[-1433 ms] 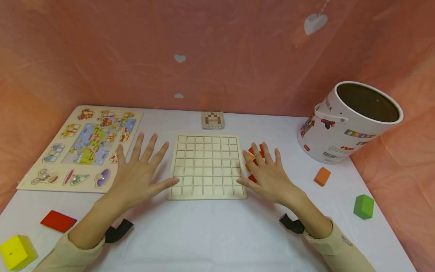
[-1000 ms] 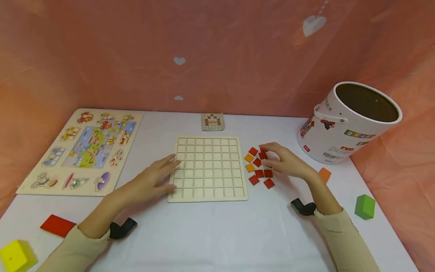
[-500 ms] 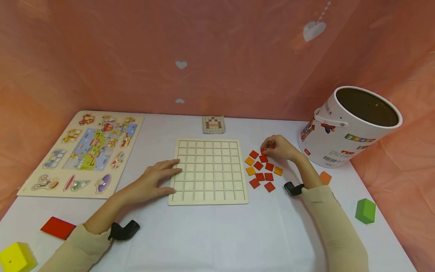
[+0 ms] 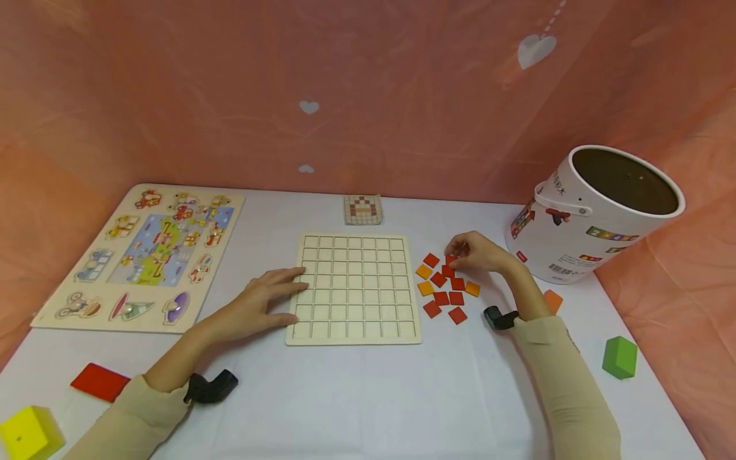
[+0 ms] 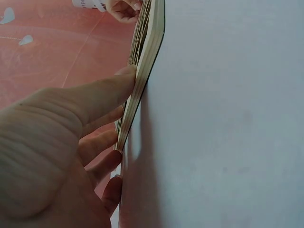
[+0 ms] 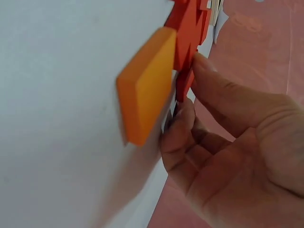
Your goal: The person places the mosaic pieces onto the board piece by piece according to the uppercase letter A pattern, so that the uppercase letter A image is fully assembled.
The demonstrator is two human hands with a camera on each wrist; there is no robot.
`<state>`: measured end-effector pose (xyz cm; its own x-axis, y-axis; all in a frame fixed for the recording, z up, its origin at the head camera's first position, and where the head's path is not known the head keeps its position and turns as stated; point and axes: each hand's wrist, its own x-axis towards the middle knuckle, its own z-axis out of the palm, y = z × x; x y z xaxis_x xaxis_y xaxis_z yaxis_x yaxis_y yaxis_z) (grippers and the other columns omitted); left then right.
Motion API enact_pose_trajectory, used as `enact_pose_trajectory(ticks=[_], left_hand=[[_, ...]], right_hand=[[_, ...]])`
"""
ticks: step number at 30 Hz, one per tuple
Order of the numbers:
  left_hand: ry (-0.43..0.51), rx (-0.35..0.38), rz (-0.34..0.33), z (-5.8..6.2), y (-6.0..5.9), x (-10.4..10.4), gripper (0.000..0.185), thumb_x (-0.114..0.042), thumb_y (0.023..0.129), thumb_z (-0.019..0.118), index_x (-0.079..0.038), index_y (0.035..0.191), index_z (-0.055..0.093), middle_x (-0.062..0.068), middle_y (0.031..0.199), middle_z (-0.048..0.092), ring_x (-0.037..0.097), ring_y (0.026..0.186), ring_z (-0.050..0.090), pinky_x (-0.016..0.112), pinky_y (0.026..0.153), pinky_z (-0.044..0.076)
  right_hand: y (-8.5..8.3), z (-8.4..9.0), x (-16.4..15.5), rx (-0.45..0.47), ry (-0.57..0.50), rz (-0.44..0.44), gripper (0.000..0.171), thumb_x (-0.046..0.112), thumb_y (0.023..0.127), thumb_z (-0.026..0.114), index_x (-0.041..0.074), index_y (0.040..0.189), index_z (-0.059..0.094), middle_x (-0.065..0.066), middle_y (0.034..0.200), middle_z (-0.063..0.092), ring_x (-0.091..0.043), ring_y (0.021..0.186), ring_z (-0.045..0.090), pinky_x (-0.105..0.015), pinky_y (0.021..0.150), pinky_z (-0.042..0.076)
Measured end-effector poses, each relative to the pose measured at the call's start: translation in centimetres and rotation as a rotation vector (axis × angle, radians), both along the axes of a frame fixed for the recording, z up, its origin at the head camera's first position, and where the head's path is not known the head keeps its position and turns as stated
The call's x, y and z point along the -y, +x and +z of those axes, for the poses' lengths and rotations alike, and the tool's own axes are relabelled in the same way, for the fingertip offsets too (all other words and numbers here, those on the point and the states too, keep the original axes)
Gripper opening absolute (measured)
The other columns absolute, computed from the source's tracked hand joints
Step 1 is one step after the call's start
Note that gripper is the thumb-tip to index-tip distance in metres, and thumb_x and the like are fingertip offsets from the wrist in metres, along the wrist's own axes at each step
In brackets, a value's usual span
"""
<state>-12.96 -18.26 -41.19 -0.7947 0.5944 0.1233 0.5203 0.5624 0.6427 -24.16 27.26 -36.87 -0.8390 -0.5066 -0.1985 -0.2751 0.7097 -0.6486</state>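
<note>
A pale wooden grid board (image 4: pixel 354 291) lies flat on the white table. My left hand (image 4: pixel 247 312) rests at its left edge with loosely spread fingers; in the left wrist view the thumb (image 5: pixel 107 92) touches the board's edge. To the right of the board is a loose group of red square tiles and a few orange ones. At the far side of that group my right hand (image 4: pixel 478 252) pinches a red tile (image 6: pixel 185 85) between thumb and fingers, low by the table. An orange tile (image 6: pixel 147 90) lies nearest the right wrist camera.
A small pattern card (image 4: pixel 363 210) lies behind the board. On the left is a picture puzzle board (image 4: pixel 144 255), with a red block (image 4: pixel 100 381) and a yellow block (image 4: pixel 31 432) nearer. A white bucket (image 4: pixel 586 223), an orange block (image 4: pixel 553 301) and a green block (image 4: pixel 620 358) stand right.
From spread above the table, both hands have moved: the left settled at the board's left edge, the right went to the far tiles and took hold of a red one. The last half second shows little movement.
</note>
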Motion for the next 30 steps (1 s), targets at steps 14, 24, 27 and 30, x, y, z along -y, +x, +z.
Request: enact_pose_trajectory(ticks=[14, 24, 27, 30], left_hand=[[-0.006, 0.003, 0.009, 0.0, 0.0, -0.1, 0.066, -0.028, 0.083, 0.082, 0.0, 0.138, 0.057, 0.017, 0.155, 0.039, 0.039, 0.141, 0.031, 0.062, 0.103, 0.024], [0.003, 0.009, 0.016, 0.1, 0.1, -0.2, 0.07, -0.033, 0.081, 0.083, -0.002, 0.138, 0.058, 0.016, 0.155, 0.039, 0.04, 0.141, 0.03, 0.063, 0.103, 0.023], [0.008, 0.015, 0.018, 0.2, 0.1, -0.1, 0.07, -0.034, 0.081, 0.083, -0.003, 0.138, 0.058, 0.016, 0.155, 0.039, 0.04, 0.141, 0.03, 0.063, 0.103, 0.023], [0.012, 0.018, 0.018, 0.1, 0.0, -0.1, 0.07, -0.035, 0.081, 0.083, -0.003, 0.138, 0.058, 0.015, 0.155, 0.039, 0.04, 0.142, 0.03, 0.063, 0.103, 0.023]], right_hand=[[-2.9, 0.8, 5.3, 0.028, -0.226, -0.046, 0.016, -0.002, 0.091, 0.066, -0.009, 0.106, 0.065, -0.019, 0.099, 0.065, -0.02, 0.076, 0.059, -0.027, 0.068, 0.051], [-4.6, 0.5, 14.2, 0.095, -0.304, 0.076, 0.018, -0.008, 0.091, 0.064, -0.009, 0.108, 0.067, -0.013, 0.095, 0.066, -0.023, 0.086, 0.06, -0.031, 0.078, 0.05], [-4.6, 0.4, 15.8, 0.117, -0.318, 0.088, 0.017, -0.009, 0.091, 0.064, -0.01, 0.108, 0.066, -0.014, 0.092, 0.066, -0.021, 0.082, 0.059, -0.029, 0.072, 0.05], [-4.6, 0.2, 16.9, 0.098, -0.294, 0.117, 0.017, -0.01, 0.09, 0.065, -0.009, 0.106, 0.067, -0.015, 0.092, 0.066, -0.021, 0.082, 0.06, -0.029, 0.072, 0.05]])
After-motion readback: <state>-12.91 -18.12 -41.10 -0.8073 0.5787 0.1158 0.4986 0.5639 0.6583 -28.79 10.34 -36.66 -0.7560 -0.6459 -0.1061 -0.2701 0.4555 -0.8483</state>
